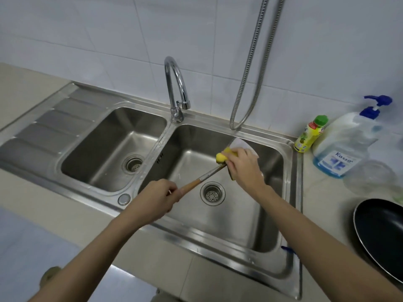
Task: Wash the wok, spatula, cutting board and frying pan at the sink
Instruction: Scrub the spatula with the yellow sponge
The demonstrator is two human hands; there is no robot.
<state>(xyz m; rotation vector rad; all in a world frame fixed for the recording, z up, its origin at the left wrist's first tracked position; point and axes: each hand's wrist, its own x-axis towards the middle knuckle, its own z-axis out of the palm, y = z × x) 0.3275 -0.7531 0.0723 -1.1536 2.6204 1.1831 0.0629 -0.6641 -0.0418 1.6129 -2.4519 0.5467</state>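
Wooden-handled spatula held over right basin of sink. Left hand grips handle end; right hand presses yellow sponge around blade. Likely light, stiff, slippery when soapy: wood gives safest hold. Frying pan waits at counter's right edge.

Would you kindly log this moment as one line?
left hand grips spatula | right hand scrubs with sponge | over sink

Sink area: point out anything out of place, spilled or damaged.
Nothing stands out. The left hand holds the spatula over the right basin while the right hand rubs it with a sponge. The frying pan sits on the counter to the right.
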